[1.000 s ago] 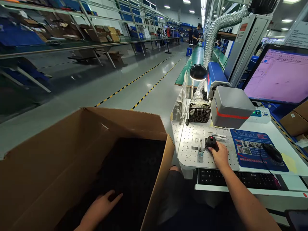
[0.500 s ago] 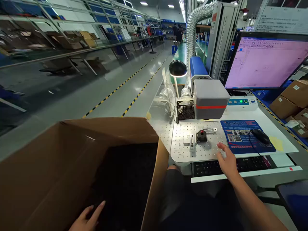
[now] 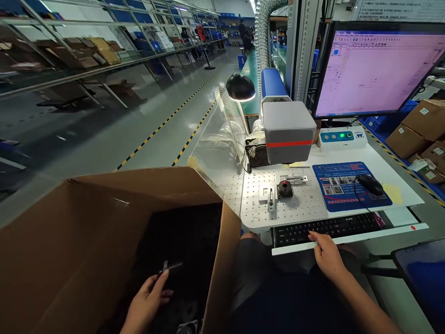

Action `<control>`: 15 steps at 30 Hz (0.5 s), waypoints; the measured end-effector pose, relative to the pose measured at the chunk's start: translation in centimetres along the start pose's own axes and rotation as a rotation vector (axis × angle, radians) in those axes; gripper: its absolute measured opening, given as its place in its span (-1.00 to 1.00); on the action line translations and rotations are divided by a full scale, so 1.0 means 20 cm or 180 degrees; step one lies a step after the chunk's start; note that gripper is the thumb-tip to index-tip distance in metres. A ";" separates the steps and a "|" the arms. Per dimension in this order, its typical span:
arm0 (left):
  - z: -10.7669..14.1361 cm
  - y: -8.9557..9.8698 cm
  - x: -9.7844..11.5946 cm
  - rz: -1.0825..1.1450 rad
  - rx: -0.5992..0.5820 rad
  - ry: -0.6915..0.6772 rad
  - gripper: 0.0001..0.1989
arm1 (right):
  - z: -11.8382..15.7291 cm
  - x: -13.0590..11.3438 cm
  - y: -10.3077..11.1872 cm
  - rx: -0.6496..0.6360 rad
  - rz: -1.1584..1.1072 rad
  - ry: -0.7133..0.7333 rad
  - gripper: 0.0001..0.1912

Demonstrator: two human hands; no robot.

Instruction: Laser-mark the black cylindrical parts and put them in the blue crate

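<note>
Inside the large cardboard box (image 3: 139, 188), my left hand (image 3: 149, 297) pinches a small dark part (image 3: 170, 266) with a lighter edge. Other dark parts (image 3: 187, 327) lie low in the box, hard to make out. My right hand (image 3: 327, 253) rests at the front edge of the black keyboard (image 3: 333, 226), fingers bent together over its keys; nothing shows in them. On the perforated metal plate (image 3: 250, 204), a round black part (image 3: 285, 189) with a red light spot sits against metal stops (image 3: 271, 202), below the grey machine head (image 3: 289, 132).
A monitor (image 3: 375, 74) stands at the right, above a control box (image 3: 342, 137). A mouse (image 3: 370, 184) lies on a blue mat (image 3: 347, 185). Behind the plate are a black lamp (image 3: 240, 87) and a fan (image 3: 256, 155). Cartons (image 3: 422, 118) are stacked far right.
My right hand has moved down from beside the metal plate to the keyboard. My left hand has risen and come further into view inside the box, with a small part showing in its fingers.
</note>
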State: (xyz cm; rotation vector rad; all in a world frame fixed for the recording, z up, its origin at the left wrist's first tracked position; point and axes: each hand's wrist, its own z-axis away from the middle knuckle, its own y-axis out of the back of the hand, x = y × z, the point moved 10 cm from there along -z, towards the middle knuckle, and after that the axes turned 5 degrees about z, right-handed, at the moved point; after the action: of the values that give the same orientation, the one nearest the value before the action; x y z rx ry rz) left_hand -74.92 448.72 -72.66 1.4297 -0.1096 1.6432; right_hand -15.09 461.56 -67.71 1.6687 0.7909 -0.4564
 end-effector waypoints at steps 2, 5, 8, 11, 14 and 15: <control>0.02 -0.02 0.01 0.0254 -0.0107 0.0172 -0.41 | 0.00 0.00 0.01 0.0002 -0.0045 -0.0049 -0.49; 0.07 -0.04 0.03 0.0534 -0.0175 0.0336 -0.45 | -0.01 -0.01 0.05 0.0099 -0.0113 -0.0105 -0.52; 0.11 -0.04 0.03 0.0548 -0.0167 0.0432 -0.43 | -0.03 -0.01 0.08 0.0195 -0.0135 -0.0080 -0.56; 0.14 -0.03 0.00 0.0276 -0.0130 0.0541 -0.33 | -0.09 -0.03 0.11 0.0272 -0.0059 -0.0022 -0.60; 0.17 -0.03 -0.02 0.0173 -0.0195 0.0597 -0.26 | -0.19 -0.07 0.13 0.0381 0.0025 0.0029 -0.64; 0.17 -0.03 -0.02 0.0189 -0.0238 0.0607 -0.26 | -0.23 -0.09 0.14 0.0420 0.0039 0.0060 -0.65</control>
State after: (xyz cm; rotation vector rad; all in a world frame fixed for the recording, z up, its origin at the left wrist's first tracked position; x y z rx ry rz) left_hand -71.96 446.77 -72.27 1.2177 -0.1044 1.7967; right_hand -14.89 465.28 -63.52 1.8014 0.7780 -0.4940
